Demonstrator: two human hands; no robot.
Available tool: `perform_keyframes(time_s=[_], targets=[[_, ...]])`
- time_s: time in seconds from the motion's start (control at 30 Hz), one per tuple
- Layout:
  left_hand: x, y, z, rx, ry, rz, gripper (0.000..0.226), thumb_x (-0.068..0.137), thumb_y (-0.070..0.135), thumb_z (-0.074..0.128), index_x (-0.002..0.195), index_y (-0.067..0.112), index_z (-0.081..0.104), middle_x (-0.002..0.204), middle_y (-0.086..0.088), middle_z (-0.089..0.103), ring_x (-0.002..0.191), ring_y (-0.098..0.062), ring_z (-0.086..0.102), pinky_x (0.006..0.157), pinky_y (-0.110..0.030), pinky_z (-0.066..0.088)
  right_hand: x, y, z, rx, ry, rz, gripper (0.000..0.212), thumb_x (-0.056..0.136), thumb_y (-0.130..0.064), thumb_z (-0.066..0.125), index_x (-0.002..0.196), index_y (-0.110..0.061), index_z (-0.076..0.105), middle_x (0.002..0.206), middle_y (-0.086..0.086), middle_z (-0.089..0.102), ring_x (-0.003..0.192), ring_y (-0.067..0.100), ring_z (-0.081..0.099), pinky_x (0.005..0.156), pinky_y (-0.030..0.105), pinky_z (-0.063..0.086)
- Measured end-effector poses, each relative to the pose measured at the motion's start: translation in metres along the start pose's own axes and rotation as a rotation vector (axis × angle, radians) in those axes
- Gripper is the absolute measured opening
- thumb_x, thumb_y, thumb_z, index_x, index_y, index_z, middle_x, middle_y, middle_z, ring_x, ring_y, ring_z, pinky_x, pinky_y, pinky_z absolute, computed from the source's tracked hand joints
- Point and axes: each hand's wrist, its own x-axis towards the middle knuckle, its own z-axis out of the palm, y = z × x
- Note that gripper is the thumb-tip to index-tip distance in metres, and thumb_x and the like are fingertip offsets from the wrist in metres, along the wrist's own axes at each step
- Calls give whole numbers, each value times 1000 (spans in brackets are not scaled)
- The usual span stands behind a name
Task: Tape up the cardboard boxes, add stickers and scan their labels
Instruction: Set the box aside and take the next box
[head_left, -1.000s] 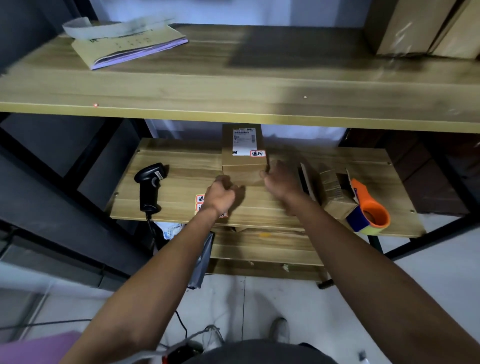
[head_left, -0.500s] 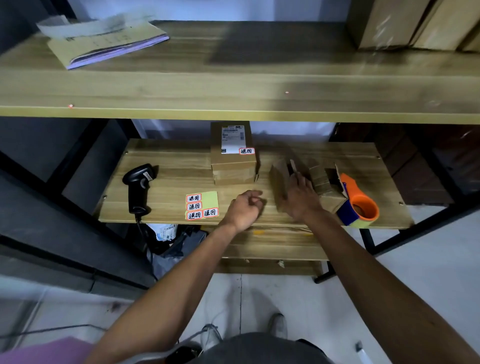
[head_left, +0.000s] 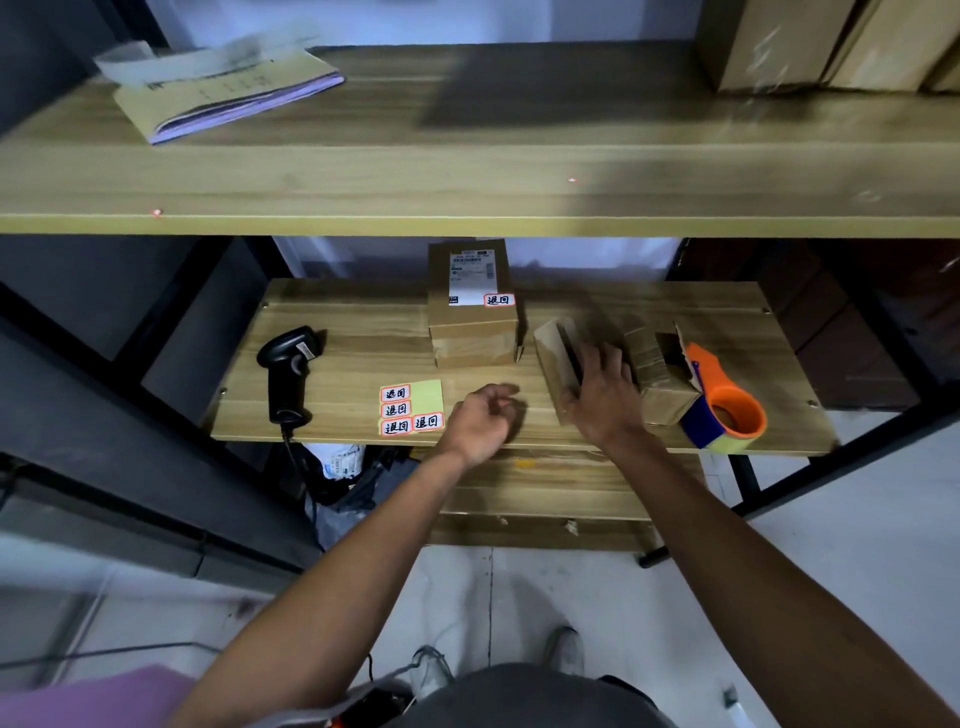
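Observation:
A taped cardboard box (head_left: 471, 306) with a white label and a red-edged sticker stands at the back middle of the lower shelf (head_left: 353, 338). To its right an open cardboard box (head_left: 553, 358) lies tilted, and my right hand (head_left: 602, 395) grips its near side, fingers over the flap. My left hand (head_left: 480, 418) hovers above the shelf's front, fingers loosely curled, holding nothing. A yellow sticker sheet (head_left: 413, 408) lies left of it. A black barcode scanner (head_left: 288, 371) rests further left. An orange tape dispenser (head_left: 727, 410) sits at the right.
Another open cardboard box (head_left: 657, 374) stands between my right hand and the dispenser. The upper shelf (head_left: 467, 176) holds a stack of papers (head_left: 228, 88) at left and large cartons (head_left: 810, 41) at right. Bags and a cable lie under the lower shelf.
Both hands left the taped box at the back. My right hand moved right onto the open box; my left hand drew back toward the shelf's front, uncovering the sticker sheet.

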Motion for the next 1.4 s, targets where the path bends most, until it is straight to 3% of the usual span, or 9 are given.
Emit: perform_keyframes(time_s=[0.13, 0.3, 0.53, 0.63, 0.7, 0.77, 1.07, 1.2, 1.4], targets=[[-9, 16, -2, 102, 49, 75, 40, 94, 2, 52, 129, 14, 66, 123, -4, 68, 111, -15, 63, 104, -31, 49, -1, -4, -1, -63, -113, 73, 90, 85, -56, 69, 152, -16, 24, 152, 18, 28, 135, 40, 38, 105, 52, 42], [-9, 13, -3, 63, 4, 42, 39, 91, 11, 53, 127, 17, 67, 126, -1, 69, 119, -16, 62, 110, -32, 45, -7, -11, -2, -88, -84, 103, 96, 79, -55, 75, 149, -13, 25, 147, 19, 35, 134, 37, 37, 104, 49, 42], [-10, 11, -8, 63, 113, 70, 28, 97, -5, 49, 115, 11, 64, 109, -1, 64, 105, -16, 55, 86, -16, 44, -18, -22, -33, -64, -51, 54, 92, 76, -59, 72, 146, -14, 33, 145, 19, 37, 134, 38, 35, 106, 49, 37], [-6, 8, -12, -43, 153, -6, 26, 97, 0, 54, 99, 26, 57, 104, 5, 63, 117, -27, 59, 106, -29, 45, -20, -25, -49, -54, -95, -3, 88, 79, -59, 70, 147, -15, 36, 147, 18, 35, 137, 38, 33, 108, 47, 37], [-5, 6, -16, -68, 180, -21, 24, 97, 14, 58, 117, 27, 56, 113, 4, 65, 118, -25, 61, 110, -35, 44, -18, -25, -55, -3, -163, -55, 85, 80, -58, 70, 148, -17, 38, 148, 15, 34, 138, 36, 34, 109, 46, 38], [-8, 9, -22, -84, 201, -12, 44, 98, 21, 59, 141, 22, 49, 120, 3, 63, 116, -21, 59, 109, -33, 43, -16, -24, -55, 92, -230, -103, 82, 77, -55, 73, 146, -23, 42, 147, 11, 35, 137, 33, 39, 109, 46, 40], [-20, -3, -36, -112, 360, 35, 27, 95, 10, 66, 120, 15, 59, 108, 2, 63, 102, -18, 61, 71, -5, 42, -16, -16, -19, 222, -226, -212, 79, 76, -38, 82, 144, -25, 45, 143, -2, 37, 128, 19, 50, 108, 36, 42], [-24, -15, -32, -41, 348, 39, 25, 90, 15, 71, 108, 25, 57, 96, 8, 64, 101, -23, 65, 81, -24, 47, -14, -11, 0, 174, -222, -218, 70, 85, -32, 75, 145, -21, 42, 148, 2, 34, 133, 25, 46, 110, 40, 41], [-27, -19, -27, 104, 388, 54, 40, 91, 22, 73, 126, 24, 54, 111, 2, 62, 104, -24, 65, 96, -39, 53, -15, -13, 10, 60, -73, -272, 61, 93, -28, 68, 146, -14, 41, 145, 11, 38, 126, 32, 51, 104, 40, 44]])
